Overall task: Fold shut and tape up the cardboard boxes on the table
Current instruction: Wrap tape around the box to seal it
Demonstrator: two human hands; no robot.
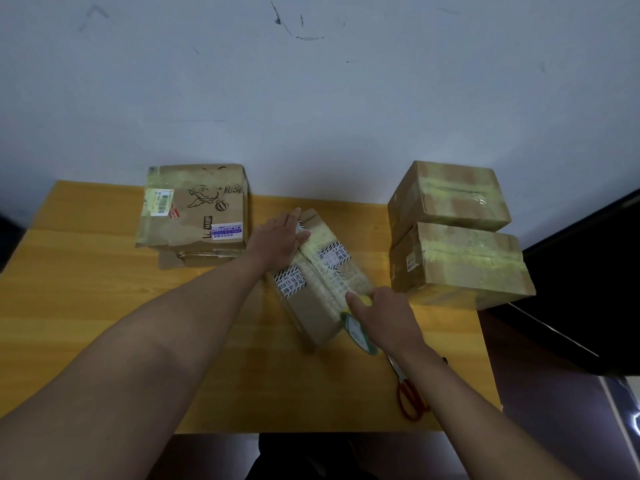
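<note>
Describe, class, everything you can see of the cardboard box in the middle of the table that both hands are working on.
The middle box is brown cardboard, oblong, flaps shut, lying askew on the wooden table. Yellowish tape runs along its top seam, over black-and-white striped printed labels. The left hand presses its far end; the right hand holds a tape roll at its near end.

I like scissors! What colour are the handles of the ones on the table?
The scissors have red-orange handles, seen in the head view, near the right hand.
</note>
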